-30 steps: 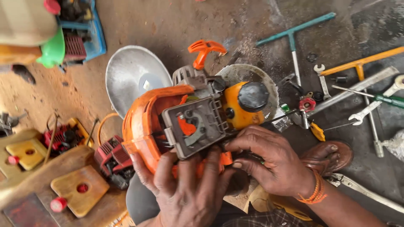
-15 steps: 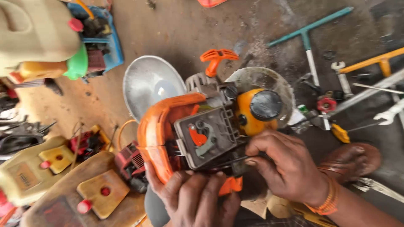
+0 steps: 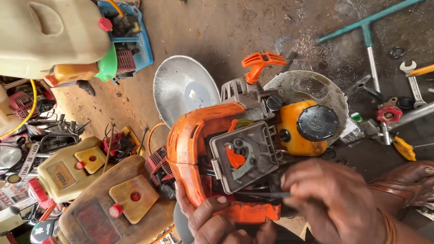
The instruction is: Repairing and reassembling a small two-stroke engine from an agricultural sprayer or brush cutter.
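We record the engine housing as orange plastic, scuffed and dulled with grime, its grey carburettor plate matt plastic with a rough moulded face. The yellow fuel tank shows a smoother, slightly glossy plastic, capped by a ribbed black plastic fuel cap. The round blade guard is bare metal, brushed and lightly reflective; the circular saw blade is duller metal, stained and pitted. The T-handle wrench carries worn teal paint over steel. The ground is rough, dusty earth.
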